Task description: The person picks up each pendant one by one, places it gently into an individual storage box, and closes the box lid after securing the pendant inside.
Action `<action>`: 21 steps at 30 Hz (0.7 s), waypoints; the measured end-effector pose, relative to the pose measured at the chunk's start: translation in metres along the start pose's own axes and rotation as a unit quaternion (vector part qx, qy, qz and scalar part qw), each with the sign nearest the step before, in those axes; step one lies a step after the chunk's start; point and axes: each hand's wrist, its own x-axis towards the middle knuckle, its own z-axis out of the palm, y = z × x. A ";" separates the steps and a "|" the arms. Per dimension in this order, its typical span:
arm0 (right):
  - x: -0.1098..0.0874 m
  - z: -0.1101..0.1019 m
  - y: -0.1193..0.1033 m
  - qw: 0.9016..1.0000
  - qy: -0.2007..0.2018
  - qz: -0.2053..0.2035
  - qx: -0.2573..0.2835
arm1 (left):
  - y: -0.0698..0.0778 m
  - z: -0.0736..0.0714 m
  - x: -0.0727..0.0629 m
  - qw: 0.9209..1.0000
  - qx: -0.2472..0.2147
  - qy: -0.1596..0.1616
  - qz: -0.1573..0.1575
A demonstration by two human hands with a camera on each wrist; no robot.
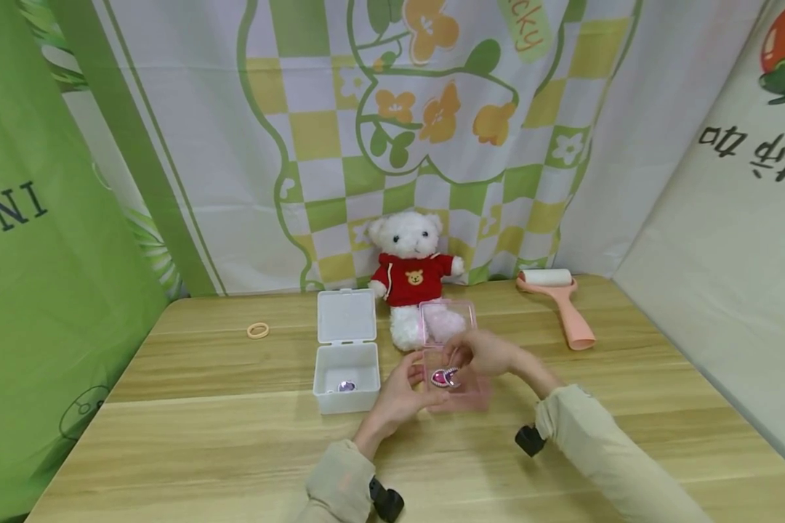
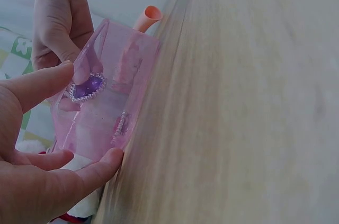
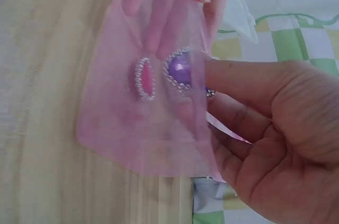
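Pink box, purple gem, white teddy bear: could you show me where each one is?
Pink box (image 3: 114, 134): right wrist view, on a bare part of its see-through wall.
Purple gem (image 3: 179, 69): right wrist view, on its shiny purple middle.
White teddy bear (image 1: 414, 280): head view, on its clothed chest.

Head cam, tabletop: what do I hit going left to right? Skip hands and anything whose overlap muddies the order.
Pale orange ring → white open-lidded box → translucent pink box → peach-handled lint roller.
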 end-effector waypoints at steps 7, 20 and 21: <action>0.000 0.006 0.000 0.998 0.014 -0.005 -0.067 | 0.000 0.001 0.000 1.000 -0.001 0.001 0.000; 0.001 0.009 -0.003 0.994 0.003 -0.031 -0.104 | 0.001 0.001 0.000 1.000 0.021 0.010 -0.007; 0.001 0.010 -0.003 0.994 0.005 -0.029 -0.106 | 0.001 0.001 0.000 1.000 0.022 0.011 -0.008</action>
